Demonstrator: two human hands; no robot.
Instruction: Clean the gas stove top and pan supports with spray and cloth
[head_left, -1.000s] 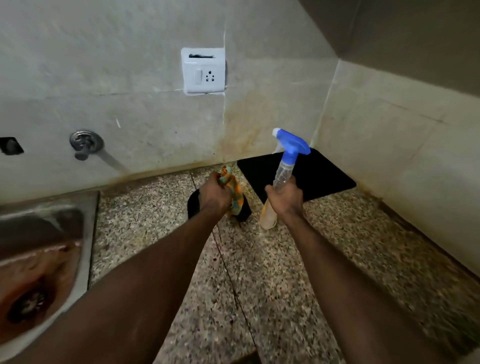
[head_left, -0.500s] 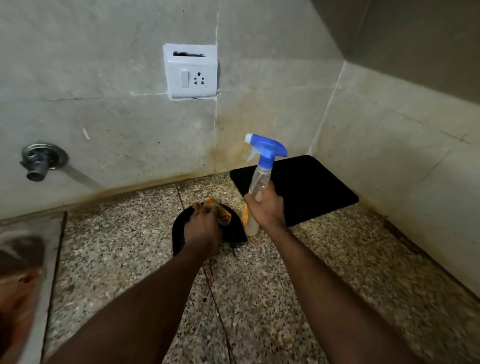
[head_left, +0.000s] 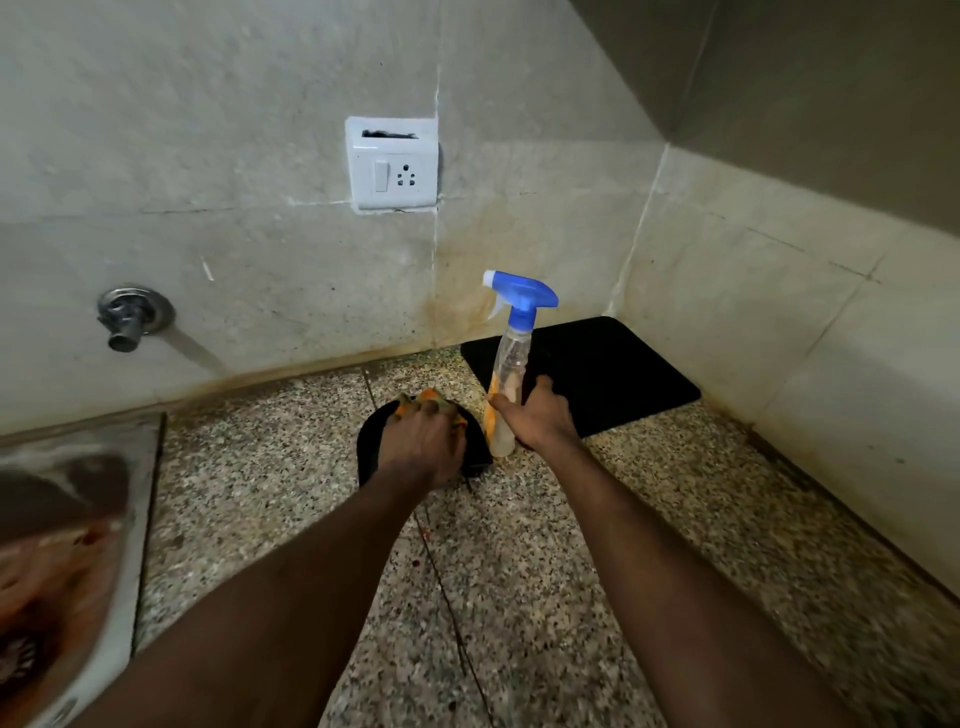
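Left hand (head_left: 427, 448) holds cloth (head_left: 430, 398) (orange); right hand (head_left: 541, 422) grips spray bottle (head_left: 512, 353).

You are in a plain home kitchen. A speckled stone counter (head_left: 519, 597) runs into a corner of pale wall tiles (head_left: 260, 104). A steel sink (head_left: 143, 519) is set into it at your left, with a tap (head_left: 127, 319) on the wall above and a socket (head_left: 393, 163) higher up.

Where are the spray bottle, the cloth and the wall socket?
spray bottle (head_left: 511, 358): head view, clear body below the blue trigger.
cloth (head_left: 430, 396): head view, orange fold at its far edge.
wall socket (head_left: 392, 166): head view, middle of white plate.
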